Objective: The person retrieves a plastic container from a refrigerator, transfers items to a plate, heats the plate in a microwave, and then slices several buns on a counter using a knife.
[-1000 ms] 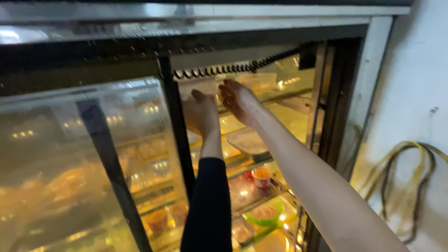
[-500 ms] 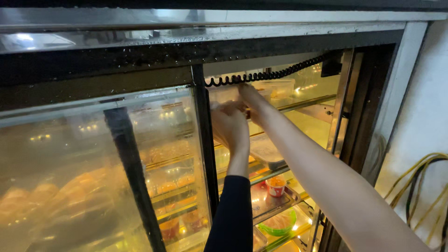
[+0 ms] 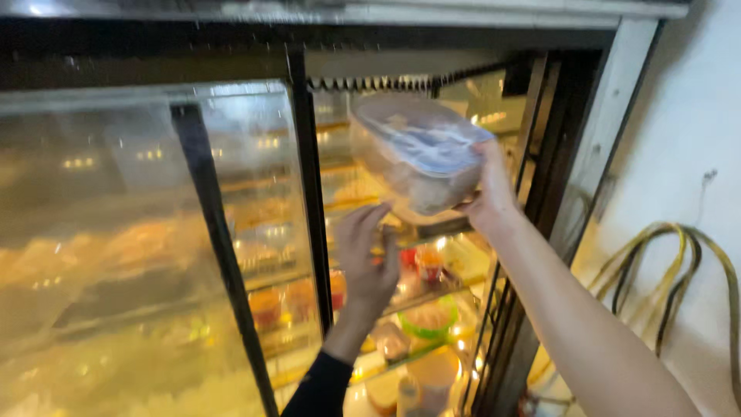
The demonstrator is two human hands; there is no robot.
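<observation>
Fingers of the right hand clamp a clear rectangular plastic food container, tilted in the open fridge doorway. The left hand hovers just below, fingers loosely curled, touching nothing.
</observation>
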